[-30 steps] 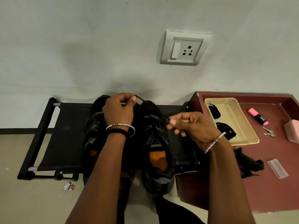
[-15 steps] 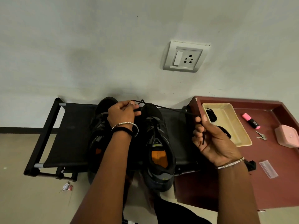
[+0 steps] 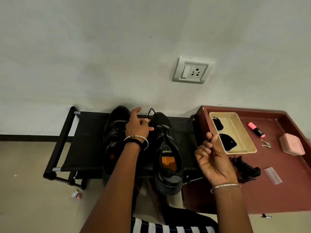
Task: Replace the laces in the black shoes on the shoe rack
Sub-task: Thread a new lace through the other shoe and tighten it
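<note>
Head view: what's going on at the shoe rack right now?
A person is relacing two black shoes standing on the shoe rack. The left hand appears to pinch a black lace at the toe end of one shoe. The right hand is curled, raised beside the rack; whether it holds the lace is unclear.

Pale off-white wall (image 3: 84, 47) across the whole upper half, plain and faintly smudged, softly and evenly lit, with a dull shadow low at centre. Right of centre on it, a white switch-and-socket plate (image 3: 192, 70). Along the wall's foot at left, a black skirting strip (image 3: 30, 137), meeting a beige floor (image 3: 25, 165). Against the wall, a low black shoe rack (image 3: 80, 145) of tube frame and fabric shelf. Just beside it on the right, a maroon worktop (image 3: 286, 190) with a raised rim. On the floor near the rack's front left leg, a small crumpled scrap (image 3: 76, 194).
</note>
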